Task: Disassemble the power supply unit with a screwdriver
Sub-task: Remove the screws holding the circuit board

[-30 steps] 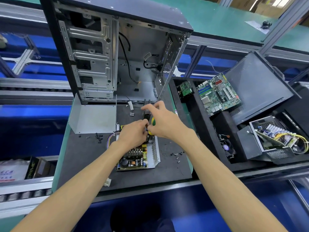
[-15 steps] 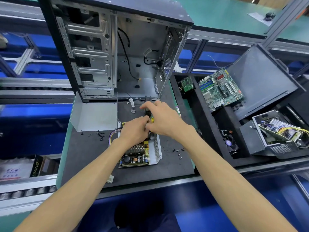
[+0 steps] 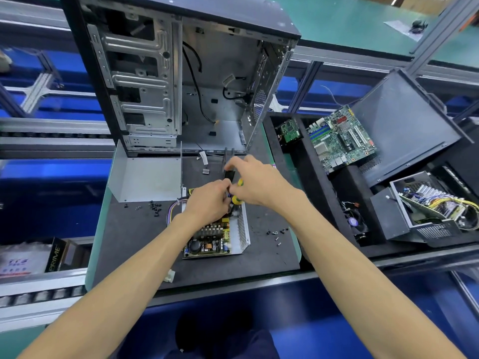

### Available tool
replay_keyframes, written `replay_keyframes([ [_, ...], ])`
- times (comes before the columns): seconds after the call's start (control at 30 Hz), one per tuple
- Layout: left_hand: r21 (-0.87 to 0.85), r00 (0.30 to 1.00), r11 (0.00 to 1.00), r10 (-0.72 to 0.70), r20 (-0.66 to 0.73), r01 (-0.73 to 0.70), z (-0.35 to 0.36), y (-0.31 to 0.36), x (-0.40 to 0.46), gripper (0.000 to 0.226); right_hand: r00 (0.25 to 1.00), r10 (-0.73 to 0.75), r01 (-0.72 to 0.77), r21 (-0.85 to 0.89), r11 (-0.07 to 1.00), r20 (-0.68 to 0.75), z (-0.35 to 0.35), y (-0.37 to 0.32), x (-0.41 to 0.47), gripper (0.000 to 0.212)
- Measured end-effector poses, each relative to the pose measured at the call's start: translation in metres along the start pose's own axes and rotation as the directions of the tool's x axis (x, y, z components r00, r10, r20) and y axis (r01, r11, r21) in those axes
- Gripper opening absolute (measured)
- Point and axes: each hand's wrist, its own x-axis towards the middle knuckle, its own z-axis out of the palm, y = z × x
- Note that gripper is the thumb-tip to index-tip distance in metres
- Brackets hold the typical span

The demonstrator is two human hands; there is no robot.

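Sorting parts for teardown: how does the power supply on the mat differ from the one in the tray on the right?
The power supply on the mat lies flat with its cover off and its board bare; the power supply in the tray sits tilted with its dark housing partly on. Both hands, left hand and right hand, work at the first; nothing touches the second. Both show yellow wires and perforated metal walls.

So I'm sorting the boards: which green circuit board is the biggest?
The large green motherboard leaning in the black tray on the right. The small green card left of it is far smaller, and the opened power supply's board is yellowish.
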Motion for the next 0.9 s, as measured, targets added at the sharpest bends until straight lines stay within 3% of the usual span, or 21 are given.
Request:
replay_keyframes([
  [0.07,-0.004,1.000,1.000,0.005,-0.001,-0.005,0.0000,-0.0002,-0.0007,0.014,1.000,-0.016,0.016,-0.019,1.000,-0.010,0.0010,-0.0002,-0.0012,0.040],
  [0.17,-0.011,1.000,1.000,-0.016,0.003,0.016,-0.0011,-0.0001,-0.0008,0.011,0.988,0.140,-0.143,-0.037,0.989,-0.067,0.0016,0.0000,0.0030,0.029],
  [0.3,0.017,1.000,1.000,-0.005,-0.008,0.005,-0.0013,0.0013,-0.0013,0.008,0.999,-0.041,0.042,0.030,0.999,-0.025,0.0034,-0.0061,-0.0021,0.034],
  [0.4,-0.012,1.000,1.000,-0.018,-0.009,0.017,-0.0014,0.0014,-0.0010,0.010,0.987,0.121,-0.124,-0.022,0.992,-0.103,0.0018,-0.0032,0.0038,0.026],
  [0.53,0.011,1.000,1.000,0.006,-0.018,-0.006,0.0010,-0.0010,-0.0004,0.010,0.999,0.025,-0.025,-0.010,1.000,-0.036,0.0033,-0.0078,0.0001,0.046],
  [0.63,-0.013,1.000,1.000,-0.012,-0.017,0.011,0.0008,-0.0015,-0.0004,0.012,0.975,0.171,-0.181,-0.064,0.981,-0.139,0.0050,-0.0030,0.0034,0.036],
  [0.77,-0.005,1.000,1.000,-0.007,-0.014,0.007,0.0012,-0.0005,-0.0003,0.013,0.999,-0.003,0.002,-0.018,1.000,-0.051,0.0033,-0.0082,0.0002,0.043],
  [0.9,0.000,1.000,1.000,-0.013,-0.016,0.013,0.0007,-0.0007,-0.0009,0.012,0.989,0.105,-0.108,-0.028,0.994,-0.107,0.0028,-0.0036,0.0042,0.029],
])
